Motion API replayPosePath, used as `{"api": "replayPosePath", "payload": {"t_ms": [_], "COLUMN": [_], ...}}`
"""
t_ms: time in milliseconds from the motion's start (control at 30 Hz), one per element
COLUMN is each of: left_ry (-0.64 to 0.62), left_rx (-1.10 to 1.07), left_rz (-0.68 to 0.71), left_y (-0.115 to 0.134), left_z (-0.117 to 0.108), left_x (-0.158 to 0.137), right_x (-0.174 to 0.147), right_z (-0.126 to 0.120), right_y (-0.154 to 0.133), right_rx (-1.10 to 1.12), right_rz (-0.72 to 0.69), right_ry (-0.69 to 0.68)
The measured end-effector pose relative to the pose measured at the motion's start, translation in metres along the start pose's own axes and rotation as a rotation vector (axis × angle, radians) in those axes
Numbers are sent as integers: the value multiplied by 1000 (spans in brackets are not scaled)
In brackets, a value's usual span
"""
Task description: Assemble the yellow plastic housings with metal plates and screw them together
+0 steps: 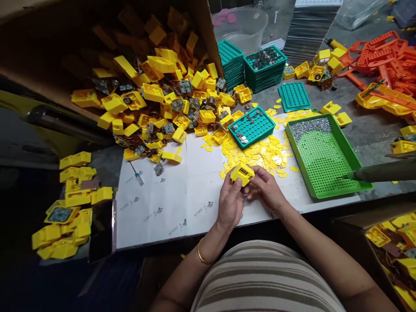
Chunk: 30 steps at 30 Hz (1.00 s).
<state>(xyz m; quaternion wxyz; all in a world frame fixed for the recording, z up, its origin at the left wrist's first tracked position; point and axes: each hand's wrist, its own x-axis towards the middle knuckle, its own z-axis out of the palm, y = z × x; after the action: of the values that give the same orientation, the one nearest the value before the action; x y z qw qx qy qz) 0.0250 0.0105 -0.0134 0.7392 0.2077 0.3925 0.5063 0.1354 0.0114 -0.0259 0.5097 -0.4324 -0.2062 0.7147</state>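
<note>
A small yellow plastic casing [241,177] with a recess in its face is held above the front of the paper-covered table. My left hand [230,203] is closed around its lower left side, the thumb pressed on its front. My right hand [267,190] grips the casing's right edge with bent fingers; whether a small piece is also between those fingers cannot be seen. Just beyond the hands lie many flat yellow plastic pieces [260,158]. On them rests a teal tray [251,125] bearing small round metal discs that look like button cells.
A green tray [328,160] with tiny silver screws stands right, a dark power screwdriver [390,170] reaching over it. A cardboard box [208,39] spills yellow casings at left. A screwdriver [139,178] and phone [102,232] lie left. Orange parts [380,56] are piled far right.
</note>
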Motion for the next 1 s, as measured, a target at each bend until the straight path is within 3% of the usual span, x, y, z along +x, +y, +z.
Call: {"api": "replayPosePath", "payload": {"t_ms": [267, 433, 533, 633, 700, 800, 900, 1000], "left_ry": [35, 101, 140, 144, 141, 120, 77, 35], "left_rx": [25, 85, 152, 141, 127, 133, 151, 153], "left_rz": [9, -53, -124, -242, -303, -350, -366, -392], "left_y": [2, 10, 14, 17, 17, 14, 10, 6], "left_z": [-6, -16, -22, -27, -29, -26, -18, -10], "left_x": [-5, -16, -19, -18, -17, -16, -15, -14], "right_x": [-3, -9, -15, -23, -27, -26, -18, -10], "right_z": [-8, -13, -18, -34, -48, -64, -68, -65], "right_y": [1, 9, 6, -14, -32, -55, -65, -69], "right_rx": [-329, -944, -1152, -1275, -1425, -1783, -1977, -2039], "right_rz": [-182, -559, -651, -649, -620, -413, -223, -155], "right_ry": [-13, 46, 50, 49, 178, 344, 271, 209]}}
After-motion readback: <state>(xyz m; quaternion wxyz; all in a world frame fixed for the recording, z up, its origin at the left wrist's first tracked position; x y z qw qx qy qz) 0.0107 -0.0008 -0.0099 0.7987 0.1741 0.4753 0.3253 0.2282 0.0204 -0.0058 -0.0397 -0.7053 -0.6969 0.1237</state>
